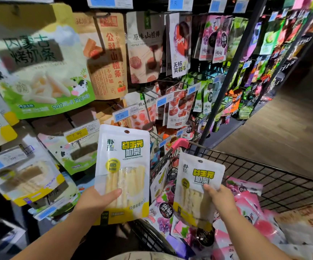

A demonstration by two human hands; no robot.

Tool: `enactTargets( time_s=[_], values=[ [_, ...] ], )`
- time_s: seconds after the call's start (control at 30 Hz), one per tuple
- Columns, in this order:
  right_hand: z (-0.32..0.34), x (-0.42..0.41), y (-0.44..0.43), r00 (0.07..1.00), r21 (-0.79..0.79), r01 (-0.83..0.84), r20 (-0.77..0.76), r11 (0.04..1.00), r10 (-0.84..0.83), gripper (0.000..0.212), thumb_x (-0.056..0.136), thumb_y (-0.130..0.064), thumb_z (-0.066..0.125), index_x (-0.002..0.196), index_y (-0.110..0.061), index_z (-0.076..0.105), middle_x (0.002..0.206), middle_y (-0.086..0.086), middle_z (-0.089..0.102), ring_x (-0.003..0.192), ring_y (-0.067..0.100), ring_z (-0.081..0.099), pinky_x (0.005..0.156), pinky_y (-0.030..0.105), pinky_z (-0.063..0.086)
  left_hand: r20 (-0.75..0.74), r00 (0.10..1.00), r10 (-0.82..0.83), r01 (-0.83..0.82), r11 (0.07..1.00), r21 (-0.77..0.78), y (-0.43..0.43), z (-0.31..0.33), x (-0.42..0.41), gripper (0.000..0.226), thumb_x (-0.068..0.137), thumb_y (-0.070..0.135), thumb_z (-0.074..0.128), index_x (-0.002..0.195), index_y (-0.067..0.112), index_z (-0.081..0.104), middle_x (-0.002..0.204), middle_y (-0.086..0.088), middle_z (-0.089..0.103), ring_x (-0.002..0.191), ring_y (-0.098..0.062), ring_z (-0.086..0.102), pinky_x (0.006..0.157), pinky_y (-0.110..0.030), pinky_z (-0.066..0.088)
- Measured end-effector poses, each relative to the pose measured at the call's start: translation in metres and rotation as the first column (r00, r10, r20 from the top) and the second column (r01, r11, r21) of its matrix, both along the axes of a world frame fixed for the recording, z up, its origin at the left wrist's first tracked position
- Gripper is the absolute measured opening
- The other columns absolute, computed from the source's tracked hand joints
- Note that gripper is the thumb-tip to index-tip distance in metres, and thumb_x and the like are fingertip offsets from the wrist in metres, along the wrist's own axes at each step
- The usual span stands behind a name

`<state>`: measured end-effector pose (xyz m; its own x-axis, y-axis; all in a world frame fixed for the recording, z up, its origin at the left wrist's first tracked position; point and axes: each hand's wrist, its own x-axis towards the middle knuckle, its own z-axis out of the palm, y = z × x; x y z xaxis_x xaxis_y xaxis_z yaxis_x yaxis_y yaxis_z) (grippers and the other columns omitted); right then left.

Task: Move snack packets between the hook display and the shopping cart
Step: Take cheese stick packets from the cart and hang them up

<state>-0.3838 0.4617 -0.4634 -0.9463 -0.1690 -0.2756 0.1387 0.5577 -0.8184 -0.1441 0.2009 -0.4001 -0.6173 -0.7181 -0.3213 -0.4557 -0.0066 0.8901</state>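
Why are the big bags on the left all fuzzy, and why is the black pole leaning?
Head view: the cow bag and its neighbours at the left edge are blurred, yet the left packet in the left hand and the right packet in the right hand read sharp; head view: the wide-angle lens probably tilts the black pole.

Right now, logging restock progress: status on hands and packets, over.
Left hand grips white-and-yellow packet before hook display. Right hand grips matching packet over cart. Nothing visibly blocking.
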Motion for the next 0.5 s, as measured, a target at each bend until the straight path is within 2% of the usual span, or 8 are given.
enactTargets(
  time_s=[0.1,0.17,0.23,0.3,0.33,0.37,0.43,0.5],
  values=[
    [0.017,-0.006,-0.007,1.0,-0.107,0.026,0.004,0.994,-0.026,0.009,0.088,-0.024,0.07,0.087,-0.017,0.066,0.091,0.009,0.07,0.085,0.024,0.062,0.079,0.037,0.05,0.008,1.0,-0.018,0.018,0.999,-0.045,0.0,0.002,-0.001,0.009,0.08,0.028,0.076,0.078,0.025,0.068,0.076,0.011,0.069,0.079,-0.011,0.062,0.063,-0.026,0.042],
    [0.034,-0.006,-0.011,0.999,-0.162,0.029,-0.037,0.986,-0.035,0.005,0.088,-0.022,0.071,0.087,-0.019,0.067,0.094,0.008,0.071,0.087,0.023,0.063,0.079,0.035,0.049,0.018,0.999,-0.036,0.037,0.998,-0.06,0.001,0.006,-0.001,0.009,0.08,0.031,0.075,0.082,0.025,0.068,0.082,0.009,0.069,0.081,-0.012,0.062,0.065,-0.028,0.042],
    [0.049,-0.006,-0.016,0.997,-0.251,0.033,-0.064,0.967,-0.051,0.006,0.088,-0.021,0.07,0.084,-0.025,0.068,0.096,0.005,0.073,0.089,0.021,0.066,0.081,0.036,0.05,0.015,0.999,-0.036,0.037,0.998,-0.055,0.0,0.007,-0.002,0.008,0.081,0.031,0.075,0.083,0.025,0.069,0.083,0.009,0.07,0.079,-0.009,0.062,0.064,-0.026,0.042],
    [0.069,-0.006,-0.019,0.997,-0.363,0.031,-0.057,0.931,-0.055,0.009,0.089,-0.019,0.069,0.084,-0.026,0.07,0.096,0.002,0.073,0.087,0.017,0.066,0.077,0.033,0.05,0.018,0.999,-0.043,0.044,0.998,-0.053,0.001,0.01,-0.002,0.009,0.08,0.031,0.075,0.08,0.024,0.07,0.081,0.008,0.07,0.077,-0.009,0.062,0.064,-0.024,0.043],
    [0.082,-0.004,-0.023,0.998,-0.434,0.017,-0.048,0.901,-0.042,0.004,0.088,-0.019,0.071,0.087,-0.023,0.071,0.098,0.003,0.074,0.088,0.018,0.068,0.077,0.033,0.051,0.018,0.999,-0.039,0.04,0.998,-0.041,0.001,0.011,-0.003,0.011,0.079,0.033,0.076,0.08,0.023,0.07,0.081,0.007,0.071,0.079,-0.012,0.064,0.067,-0.026,0.045],
    [0.093,-0.003,-0.027,0.999,-0.504,-0.003,-0.046,0.864,-0.024,0.008,0.083,-0.024,0.075,0.09,-0.02,0.073,0.101,0.004,0.074,0.092,0.021,0.069,0.081,0.035,0.053,0.021,0.999,-0.035,0.035,0.999,-0.027,0.0,0.01,-0.004,0.016,0.077,0.036,0.077,0.082,0.022,0.072,0.082,0.005,0.072,0.081,-0.015,0.065,0.072,-0.03,0.047],
    [0.112,-0.002,-0.036,0.999,-0.642,-0.034,-0.025,0.766,0.024,0.032,0.072,-0.029,0.082,0.099,-0.014,0.073,0.105,0.006,0.075,0.097,0.025,0.07,0.086,0.044,0.055,0.011,1.0,-0.026,0.025,1.0,0.003,0.0,0.012,-0.004,0.026,0.073,0.041,0.079,0.087,0.02,0.074,0.085,0.005,0.074,0.085,-0.017,0.067,0.077,-0.032,0.048],
    [0.129,0.002,-0.048,0.995,-0.729,-0.062,0.012,0.682,0.103,0.022,0.083,-0.014,0.069,0.105,-0.01,0.068,0.104,0.009,0.074,0.093,0.025,0.071,0.081,0.043,0.057,-0.025,1.0,-0.017,0.018,0.999,0.037,0.0,0.017,-0.004,0.019,0.077,0.034,0.078,0.089,0.02,0.074,0.084,0.008,0.075,0.085,-0.013,0.067,0.073,-0.028,0.047]
  ],
)
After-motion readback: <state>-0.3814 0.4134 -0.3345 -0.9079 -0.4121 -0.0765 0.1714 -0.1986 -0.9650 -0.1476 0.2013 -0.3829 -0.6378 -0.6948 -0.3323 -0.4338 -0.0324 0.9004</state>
